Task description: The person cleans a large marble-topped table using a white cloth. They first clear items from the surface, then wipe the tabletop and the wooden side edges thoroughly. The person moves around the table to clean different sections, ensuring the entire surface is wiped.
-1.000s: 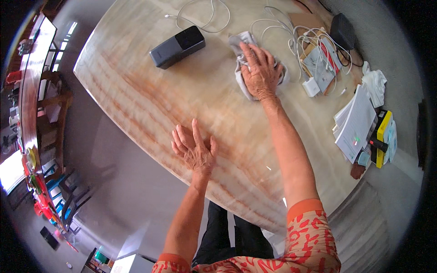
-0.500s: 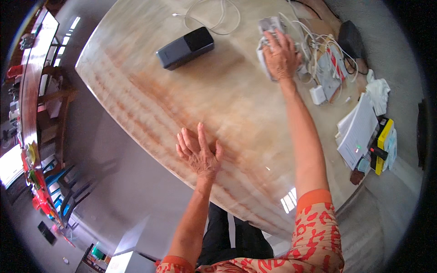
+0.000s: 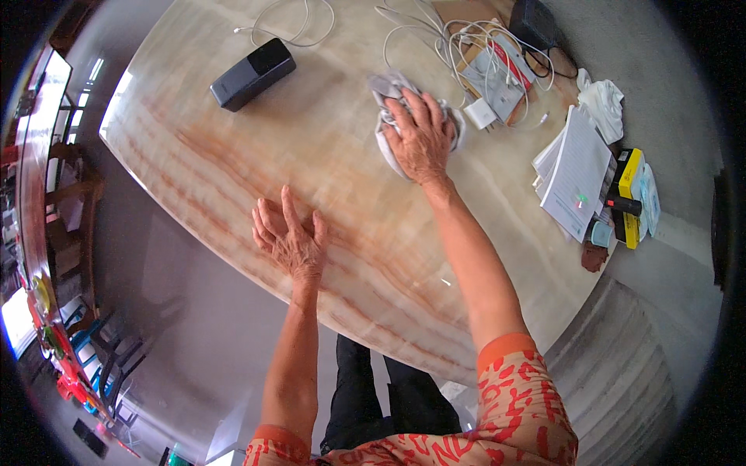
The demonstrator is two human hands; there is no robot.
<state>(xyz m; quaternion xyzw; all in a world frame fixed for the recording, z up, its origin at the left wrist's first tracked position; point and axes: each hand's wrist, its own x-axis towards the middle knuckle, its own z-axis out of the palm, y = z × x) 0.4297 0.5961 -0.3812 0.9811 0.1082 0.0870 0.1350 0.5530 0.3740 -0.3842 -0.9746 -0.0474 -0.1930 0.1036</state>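
My right hand [image 3: 423,140] presses a crumpled white and grey cloth [image 3: 391,84] onto the glossy marble-patterned table [image 3: 342,175]. Its fingers curl over the cloth, which bunches out on both sides. Nearer to me, my left hand [image 3: 294,241] rests on the brown-streaked part of the tabletop close to the edge, fingers apart and nothing in it. Beyond the left hand lies a dark grey box-shaped device [image 3: 253,74]. Just right of the cloth sits a white charger plug [image 3: 479,113].
Tangled white cables [image 3: 458,39] lie over papers at the far right, by a black speaker-like box [image 3: 535,25]. Along the right edge are a crumpled white tissue [image 3: 601,105], a notebook [image 3: 579,175] and a yellow-black box [image 3: 629,194]. Another white cable [image 3: 330,27] curves behind the grey device.
My right hand has drawn the cloth back toward me and away from the cables. My left hand stays on the table near the edge. The view has shifted to the right.
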